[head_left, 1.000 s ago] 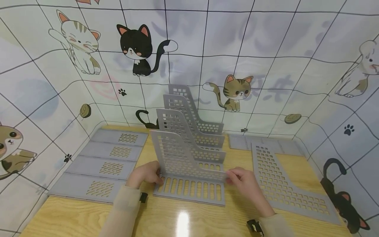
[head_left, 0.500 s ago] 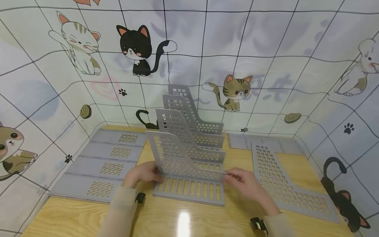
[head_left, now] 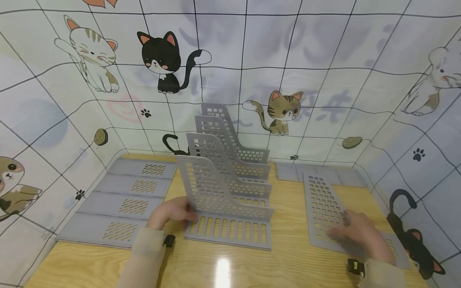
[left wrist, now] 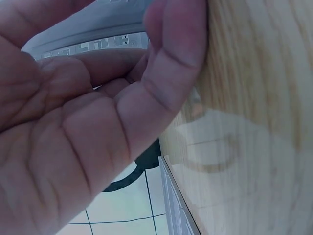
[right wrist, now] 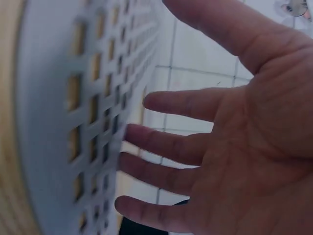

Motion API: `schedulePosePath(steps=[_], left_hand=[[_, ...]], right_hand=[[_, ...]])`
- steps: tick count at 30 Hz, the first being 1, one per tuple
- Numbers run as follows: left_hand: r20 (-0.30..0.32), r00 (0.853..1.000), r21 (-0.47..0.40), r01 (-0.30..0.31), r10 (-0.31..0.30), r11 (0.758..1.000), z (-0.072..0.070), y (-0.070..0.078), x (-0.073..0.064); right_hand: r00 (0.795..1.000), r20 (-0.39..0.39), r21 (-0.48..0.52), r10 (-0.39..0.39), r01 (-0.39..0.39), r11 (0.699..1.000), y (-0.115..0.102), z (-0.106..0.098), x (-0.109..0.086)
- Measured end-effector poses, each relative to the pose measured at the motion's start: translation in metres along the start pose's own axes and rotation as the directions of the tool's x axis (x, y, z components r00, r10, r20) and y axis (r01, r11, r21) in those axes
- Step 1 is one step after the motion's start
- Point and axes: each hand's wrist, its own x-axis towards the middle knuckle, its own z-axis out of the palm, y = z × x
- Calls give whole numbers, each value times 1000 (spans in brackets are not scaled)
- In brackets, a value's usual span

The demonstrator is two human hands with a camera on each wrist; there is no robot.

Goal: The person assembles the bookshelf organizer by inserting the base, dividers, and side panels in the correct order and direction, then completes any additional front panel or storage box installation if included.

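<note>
A grey plastic file rack [head_left: 230, 237] stands mid-table in the head view, with several upright perforated dividers on a slotted base. My left hand [head_left: 174, 211] grips its near left corner, thumb by the base slots and fingers behind the front divider [head_left: 212, 188]. In the left wrist view the curled fingers [left wrist: 171, 63] reach the table surface, and their tips are partly hidden. My right hand [head_left: 356, 232] is over a loose perforated side panel [head_left: 322, 200] lying flat at the right. Its fingers [right wrist: 166, 144] are spread beside the panel in the right wrist view, holding nothing.
Flat grey panels [head_left: 97, 214] with slanted slots lie in a row on the left of the wooden table [head_left: 201, 268]. Another flat grey piece [head_left: 286, 172] lies at the back right. A cat-patterned sheet [head_left: 223, 52] surrounds the table's back and sides.
My right hand has let go of the front divider's right end and moved right to the loose panel. My left hand stays at the rack's left corner. The front divider leans slightly further left.
</note>
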Motion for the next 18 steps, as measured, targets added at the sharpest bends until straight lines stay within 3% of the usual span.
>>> schedulePosePath(steps=[8, 18], left_hand=[[3, 1000, -12, 30, -30, 999, 1, 0, 0], [-10, 999, -8, 51, -51, 999, 1, 4, -2]], right_hand=[[984, 1, -17, 181, -181, 983, 13, 6, 4], [984, 39, 164, 173, -177, 970, 19, 8, 3]])
